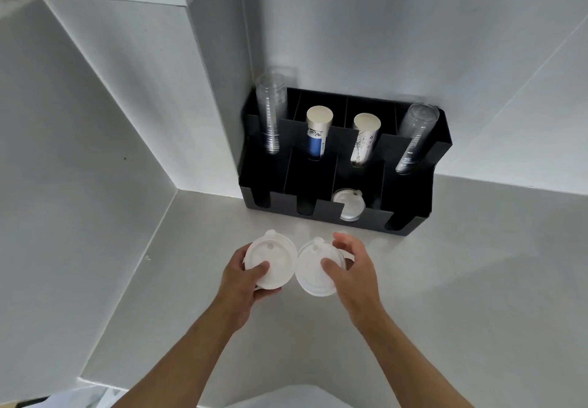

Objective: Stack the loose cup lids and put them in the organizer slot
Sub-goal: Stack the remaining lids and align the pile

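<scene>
Lids flat, tabs twd organizer, both hands gripping

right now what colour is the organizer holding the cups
Black; the organizer shows best in the head view, against the pale wall.

Café or drinks-counter service corner. Stainless-steel counter set against plain white wall panels. Black compartmented organizer holds stacked clear plastic cups, printed paper cups and white takeaway lids. No domestic furnishings visible.
</scene>
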